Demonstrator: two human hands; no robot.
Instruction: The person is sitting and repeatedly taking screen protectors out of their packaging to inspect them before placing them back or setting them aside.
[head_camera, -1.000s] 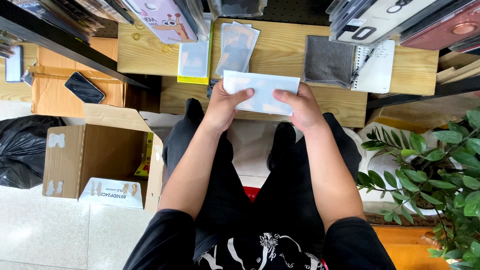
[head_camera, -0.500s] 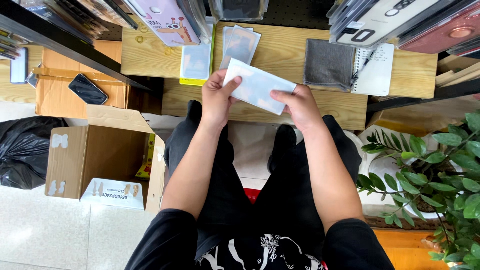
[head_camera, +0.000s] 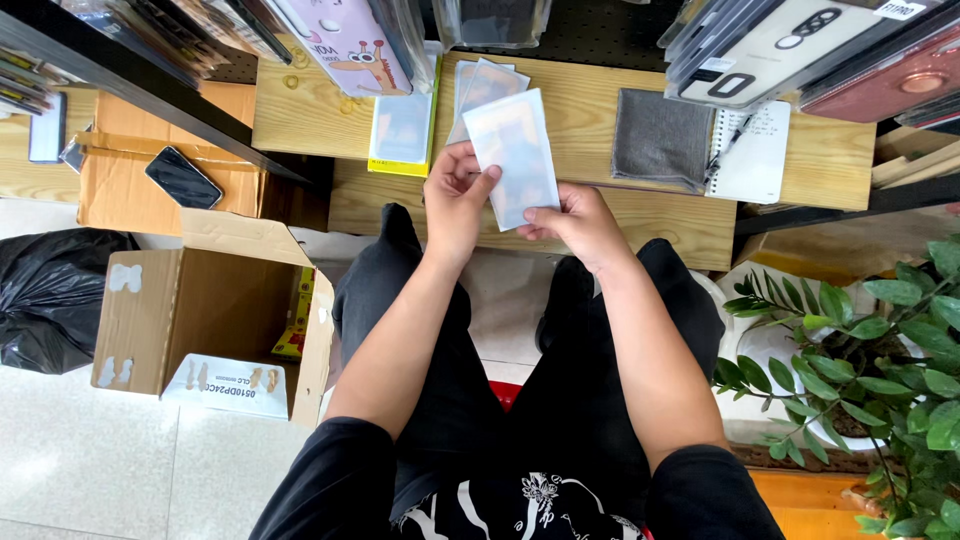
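A pale tiled floor (head_camera: 120, 470) is seen at lower left, evenly lit; a low wooden bench (head_camera: 590, 120) is set across the top, with dark display racks (head_camera: 150, 90) hung above it; an open cardboard box (head_camera: 210, 320) is placed on the floor beside a black plastic bag (head_camera: 50, 295); a green potted plant (head_camera: 870, 360) is seen at right.

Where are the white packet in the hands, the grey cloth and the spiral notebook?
white packet (head_camera: 512, 150), head view, middle of its face.
grey cloth (head_camera: 660, 138), head view, centre of the fabric.
spiral notebook (head_camera: 757, 150), head view, bare white page.
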